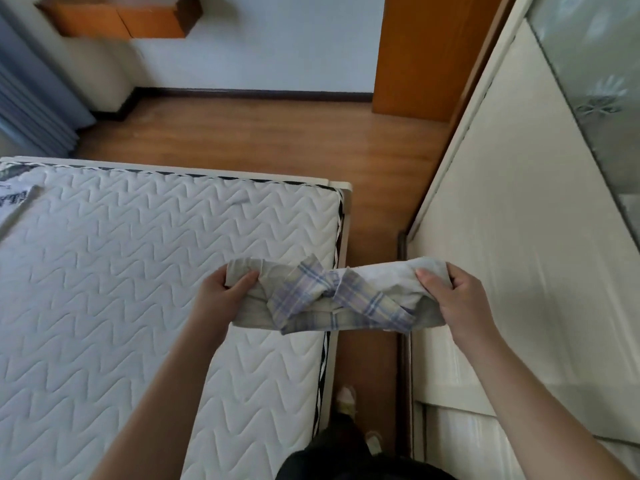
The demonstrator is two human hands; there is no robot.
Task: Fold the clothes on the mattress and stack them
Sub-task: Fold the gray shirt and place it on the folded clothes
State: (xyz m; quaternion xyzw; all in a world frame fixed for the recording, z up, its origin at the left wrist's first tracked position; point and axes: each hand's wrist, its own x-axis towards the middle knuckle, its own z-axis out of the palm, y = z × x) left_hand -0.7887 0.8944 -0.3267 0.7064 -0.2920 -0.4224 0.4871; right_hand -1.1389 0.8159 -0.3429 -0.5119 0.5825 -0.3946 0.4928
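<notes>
Now both hands, left (pixel 227 289) & right (pixel 450 299), grip folded plaid garment (pixel 332 299) w/ cream lining, over mattress (pixel 138 271) corner edge.

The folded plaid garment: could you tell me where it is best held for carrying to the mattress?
Judging by its pose, at its two short ends, from the sides: the folded plaid garment spans flat between the left hand and right hand.

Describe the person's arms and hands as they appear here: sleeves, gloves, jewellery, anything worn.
Both forearms are bare from the bottom edge of the picture to the wrists, with no sleeves in view. The left hand and the right hand wear no gloves, and no rings, watch or bracelet show. The nails that are visible are short and look unpainted.
</notes>
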